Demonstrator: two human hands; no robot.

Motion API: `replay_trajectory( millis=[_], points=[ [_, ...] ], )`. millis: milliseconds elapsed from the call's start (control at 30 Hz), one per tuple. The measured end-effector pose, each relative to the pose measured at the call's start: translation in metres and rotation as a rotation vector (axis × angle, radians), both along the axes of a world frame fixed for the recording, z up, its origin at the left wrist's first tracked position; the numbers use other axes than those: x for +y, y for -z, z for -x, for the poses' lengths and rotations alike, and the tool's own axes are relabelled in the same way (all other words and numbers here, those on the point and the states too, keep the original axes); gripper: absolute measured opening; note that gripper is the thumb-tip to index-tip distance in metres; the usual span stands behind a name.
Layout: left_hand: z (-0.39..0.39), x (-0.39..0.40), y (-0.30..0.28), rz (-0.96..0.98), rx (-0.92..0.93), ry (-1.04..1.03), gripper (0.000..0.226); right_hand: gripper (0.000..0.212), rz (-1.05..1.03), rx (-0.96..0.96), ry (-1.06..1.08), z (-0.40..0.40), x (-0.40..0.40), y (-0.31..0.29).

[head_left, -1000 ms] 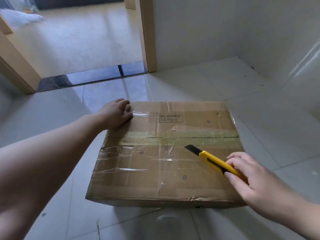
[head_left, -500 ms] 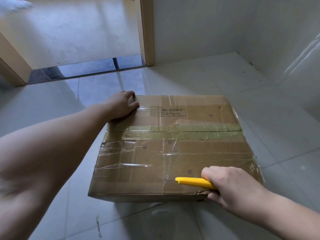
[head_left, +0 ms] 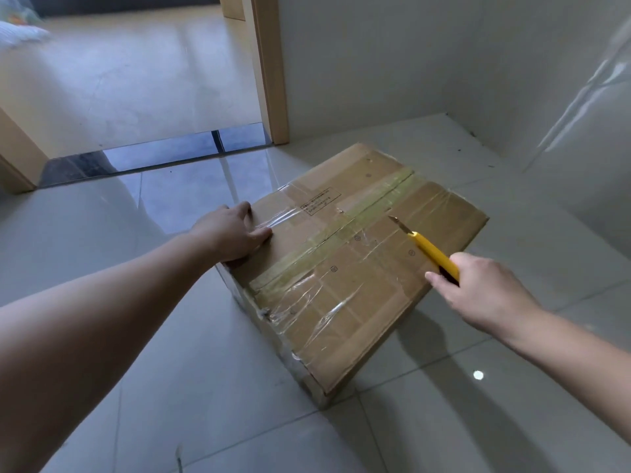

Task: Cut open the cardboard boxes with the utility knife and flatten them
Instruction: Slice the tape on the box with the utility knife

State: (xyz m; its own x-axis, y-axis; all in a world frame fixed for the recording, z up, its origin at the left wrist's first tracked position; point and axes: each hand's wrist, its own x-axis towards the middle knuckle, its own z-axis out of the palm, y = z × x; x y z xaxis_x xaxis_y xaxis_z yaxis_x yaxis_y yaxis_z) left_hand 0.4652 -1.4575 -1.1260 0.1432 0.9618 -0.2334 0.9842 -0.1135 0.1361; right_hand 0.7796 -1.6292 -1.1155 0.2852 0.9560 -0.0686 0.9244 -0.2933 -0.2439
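Observation:
A flat brown cardboard box (head_left: 358, 268) lies on the tiled floor, turned at an angle, its top seam closed with greenish tape (head_left: 341, 233) and strips of clear tape. My left hand (head_left: 232, 233) presses flat on the box's near-left corner with straight fingers. My right hand (head_left: 478, 288) grips a yellow utility knife (head_left: 432, 252) at the box's right edge. The blade is out and its tip hovers just right of the taped seam, near the middle of the top.
White walls (head_left: 444, 63) form a corner behind and to the right of the box. A wooden door frame (head_left: 269, 70) and an open doorway stand at the back left. Glossy floor tiles (head_left: 239, 404) surround the box.
The box has turned counter-clockwise under my left hand, so the seam now runs diagonally. My right hand has lifted the knife from the front edge and points the blade toward the seam.

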Motion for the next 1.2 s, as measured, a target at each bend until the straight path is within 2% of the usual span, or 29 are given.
replay_trajectory(
  millis=[100,167,233,300,433,533,633,767,833,933,1100,1200],
  points=[
    [-0.010,-0.008,0.000,-0.018,0.095,0.037,0.075,0.046,0.207,0.241,0.073,0.014,-0.015,0.012],
    [-0.015,-0.015,0.001,-0.023,0.132,0.060,0.077,0.043,0.248,0.455,0.132,0.018,-0.020,0.019],
    [-0.024,-0.024,0.002,-0.022,0.158,0.092,0.079,0.042,0.235,0.560,0.164,0.020,-0.021,0.022],
    [-0.033,-0.034,0.003,-0.022,0.183,0.123,0.080,0.041,0.200,0.539,0.181,0.014,-0.018,0.021],
    [-0.053,-0.061,0.001,0.001,0.168,0.163,0.084,0.039,0.091,0.346,0.221,-0.027,-0.002,0.019],
    [-0.077,-0.082,0.002,0.073,0.071,0.222,0.092,0.035,-0.020,0.181,0.254,-0.060,0.007,0.013],
    [-0.103,-0.105,0.004,0.149,-0.073,0.364,0.096,0.033,-0.077,0.130,0.316,-0.083,0.002,0.003],
    [-0.128,-0.123,0.006,0.080,-0.138,0.560,0.081,0.036,-0.124,0.048,0.405,-0.106,-0.027,-0.010],
    [-0.141,-0.127,0.006,0.004,-0.116,0.672,0.068,0.038,-0.184,0.165,0.480,-0.118,-0.052,-0.014],
    [-0.160,-0.131,0.008,-0.006,-0.100,0.790,0.066,0.030,-0.301,0.469,0.569,-0.120,-0.091,-0.013],
    [-0.187,-0.141,0.018,-0.038,-0.232,0.898,0.079,0.021,-0.276,0.637,0.705,-0.109,-0.131,-0.001],
    [-0.205,-0.143,0.019,-0.075,-0.181,0.992,0.073,0.020,-0.292,0.785,0.827,-0.107,-0.139,0.004]
  ],
)
